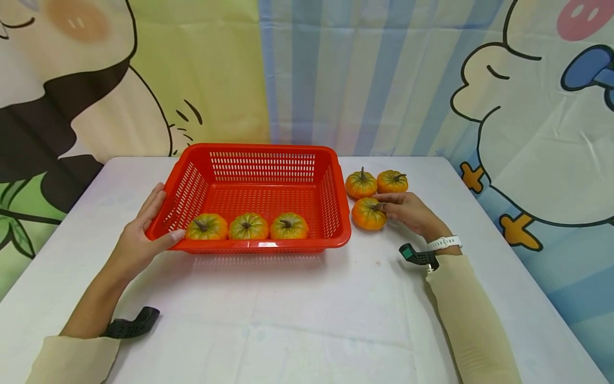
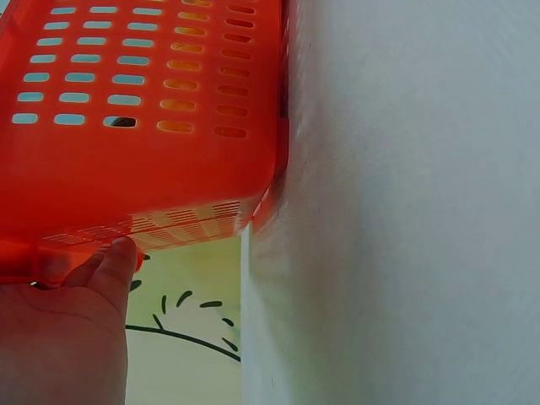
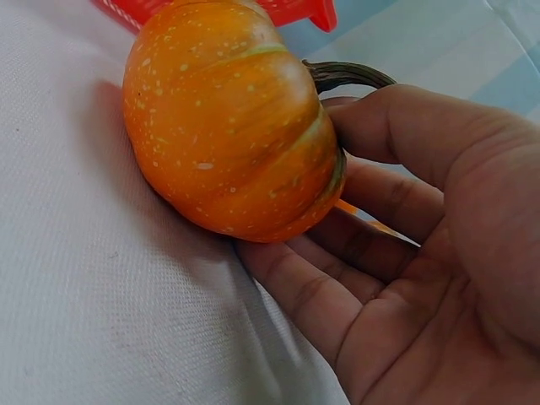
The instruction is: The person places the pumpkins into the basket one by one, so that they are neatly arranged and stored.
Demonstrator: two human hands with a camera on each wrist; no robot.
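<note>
A red plastic basket (image 1: 268, 244) with slotted walls stands on the table, and three small orange-green pumpkins lie in a row along its near side, the middle pumpkin (image 1: 248, 226) among them. At its left end my left hand (image 1: 139, 234) grips the rim, thumb over the front corner and fingers along the outer side. My right hand (image 1: 408, 212) holds another pumpkin (image 3: 228, 126) just right of the basket, thumb by its dark stem and fingers around its far side. This pumpkin is close over the white cloth.
Behind the held one, two more pumpkins, an upright-stemmed pumpkin (image 1: 361, 184) and a pumpkin (image 1: 392, 182) to its right, sit beside the basket. A white cloth covers the table (image 1: 288, 320). A cartoon-printed curtain (image 1: 336, 74) hangs at the back.
</note>
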